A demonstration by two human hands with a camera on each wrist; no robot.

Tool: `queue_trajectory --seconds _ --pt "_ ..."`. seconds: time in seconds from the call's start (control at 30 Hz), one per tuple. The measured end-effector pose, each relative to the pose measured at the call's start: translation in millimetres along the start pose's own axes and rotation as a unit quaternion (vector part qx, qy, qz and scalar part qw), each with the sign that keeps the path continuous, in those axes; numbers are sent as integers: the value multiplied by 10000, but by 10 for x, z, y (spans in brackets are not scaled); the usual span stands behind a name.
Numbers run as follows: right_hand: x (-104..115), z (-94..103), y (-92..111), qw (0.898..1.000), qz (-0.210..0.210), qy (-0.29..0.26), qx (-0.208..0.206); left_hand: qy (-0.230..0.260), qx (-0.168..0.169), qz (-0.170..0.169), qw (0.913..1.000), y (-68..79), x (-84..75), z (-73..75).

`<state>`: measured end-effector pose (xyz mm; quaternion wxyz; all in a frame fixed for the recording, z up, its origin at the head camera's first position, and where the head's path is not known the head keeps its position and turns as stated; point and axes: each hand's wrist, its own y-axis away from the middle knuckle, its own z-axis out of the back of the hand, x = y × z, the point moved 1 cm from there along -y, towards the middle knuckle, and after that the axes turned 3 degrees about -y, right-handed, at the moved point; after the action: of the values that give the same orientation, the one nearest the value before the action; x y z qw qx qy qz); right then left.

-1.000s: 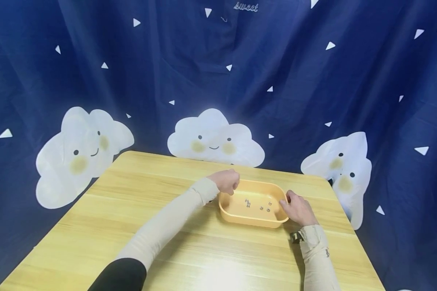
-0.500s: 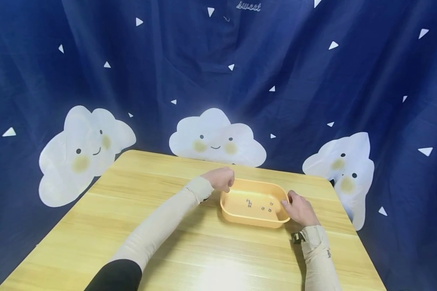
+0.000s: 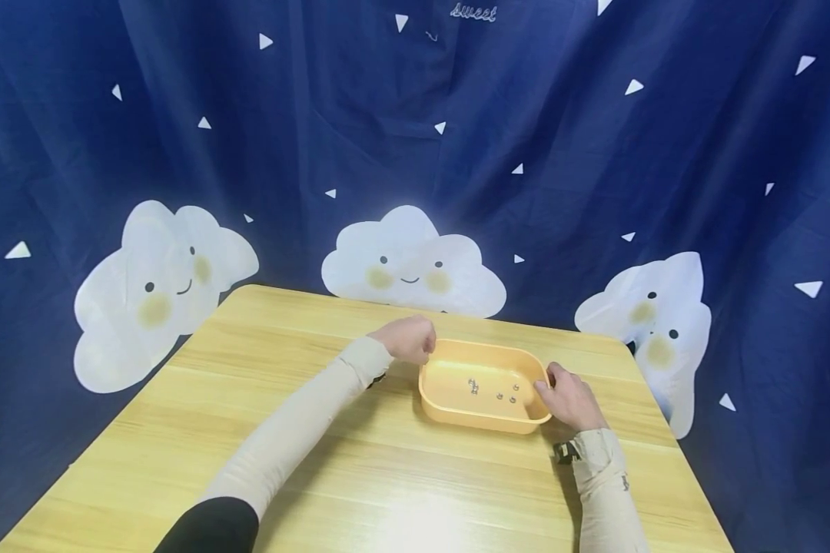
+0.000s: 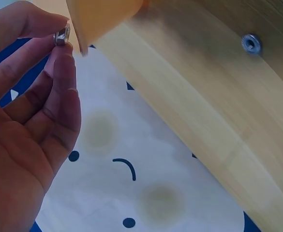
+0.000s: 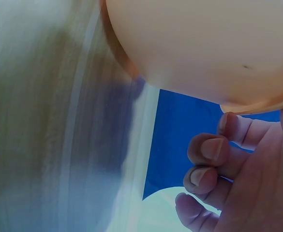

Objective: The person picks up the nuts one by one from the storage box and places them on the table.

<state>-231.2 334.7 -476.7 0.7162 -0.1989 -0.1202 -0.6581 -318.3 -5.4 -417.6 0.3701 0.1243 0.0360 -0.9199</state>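
A yellow-orange plastic bin (image 3: 484, 422) stands on the table with several small metal nuts (image 3: 473, 386) on its floor. At its left rim is my left hand (image 3: 408, 339); in the left wrist view the thumb and fingertips pinch a shiny nut (image 4: 61, 35) close beside the bin's edge (image 4: 90, 29). My right hand (image 3: 572, 397) grips the bin's right end, thumb over the rim and the other fingers outside. The right wrist view shows those fingers (image 5: 211, 149) curled below the rim.
Another flanged nut (image 4: 251, 43) lies on the wooden table (image 3: 387, 476) outside the bin, seen in the left wrist view. Behind the table hangs a dark blue curtain (image 3: 373, 153) with white clouds and triangles.
My left hand has moved left, from over the bin's left end to the outside of its left rim. The right hand stays on the bin, and the nuts inside look the same.
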Motion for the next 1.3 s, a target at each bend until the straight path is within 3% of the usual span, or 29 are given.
queue_trajectory --seconds 0.53,1.0,1.3 --pt "-1 -1 8 10000 -38 -34 10 213 -55 426 9989 149 233 -41" --pt "-17 -4 -10 10000 -8 -30 -6 130 -333 561 9978 302 484 -138" --pt "-1 18 -20 9992 98 378 -110 187 -457 695 9964 488 678 -152"
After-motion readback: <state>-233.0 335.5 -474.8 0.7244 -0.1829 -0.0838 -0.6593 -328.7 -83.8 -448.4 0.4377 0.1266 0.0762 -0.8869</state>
